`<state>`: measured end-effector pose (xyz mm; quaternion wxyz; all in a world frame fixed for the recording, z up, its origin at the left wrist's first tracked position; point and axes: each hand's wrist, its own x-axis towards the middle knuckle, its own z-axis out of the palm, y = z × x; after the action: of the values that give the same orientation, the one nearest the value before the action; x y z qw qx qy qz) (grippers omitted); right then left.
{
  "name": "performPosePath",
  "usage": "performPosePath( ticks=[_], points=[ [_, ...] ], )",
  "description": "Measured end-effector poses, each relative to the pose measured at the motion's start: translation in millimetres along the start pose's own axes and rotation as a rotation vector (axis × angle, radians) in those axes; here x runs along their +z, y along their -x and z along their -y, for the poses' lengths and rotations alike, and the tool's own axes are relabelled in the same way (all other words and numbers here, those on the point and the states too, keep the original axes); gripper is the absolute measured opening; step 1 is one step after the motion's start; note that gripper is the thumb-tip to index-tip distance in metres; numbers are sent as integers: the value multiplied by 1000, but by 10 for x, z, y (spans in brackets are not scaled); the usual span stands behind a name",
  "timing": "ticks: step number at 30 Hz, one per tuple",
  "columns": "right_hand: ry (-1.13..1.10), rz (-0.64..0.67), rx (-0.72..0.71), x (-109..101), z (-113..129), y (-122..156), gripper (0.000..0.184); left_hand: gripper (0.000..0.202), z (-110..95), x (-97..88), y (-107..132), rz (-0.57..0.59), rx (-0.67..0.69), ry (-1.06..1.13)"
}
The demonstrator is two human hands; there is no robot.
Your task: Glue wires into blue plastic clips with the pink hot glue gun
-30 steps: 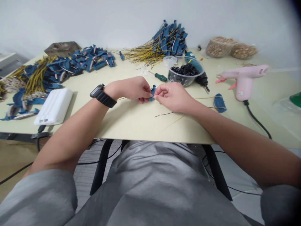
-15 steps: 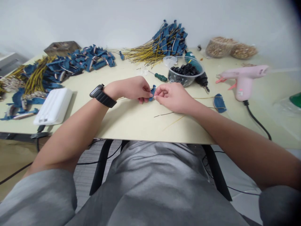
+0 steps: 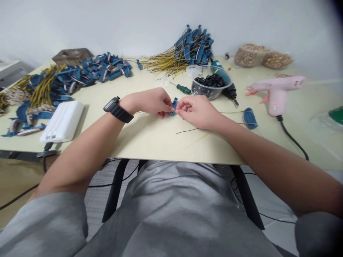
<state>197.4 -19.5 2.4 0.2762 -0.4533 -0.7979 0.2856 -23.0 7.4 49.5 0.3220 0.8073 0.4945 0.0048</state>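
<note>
The left hand [image 3: 152, 104] and right hand [image 3: 194, 112] are curled closed, pinching a small blue piece [image 3: 174, 106] from opposite sides just above the middle of the counter [image 3: 150, 142]. Gripping it from both sides seems to keep the small piece steady, with a thin yellow wire [image 3: 230, 112] running out beside the right hand. Nearby, within easy reach, sit a screwdriver [image 3: 183, 89], a bowl of black parts [image 3: 207, 87], and a pink glue gun [image 3: 277, 95].
</note>
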Motion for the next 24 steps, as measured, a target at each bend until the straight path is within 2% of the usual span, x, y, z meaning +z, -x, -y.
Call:
performPosePath(
  ticks=[24],
  points=[
    [22, 1, -23, 6, -19, -9, 10, 22, 19, 7, 2, -12, 29, 14]
  ],
)
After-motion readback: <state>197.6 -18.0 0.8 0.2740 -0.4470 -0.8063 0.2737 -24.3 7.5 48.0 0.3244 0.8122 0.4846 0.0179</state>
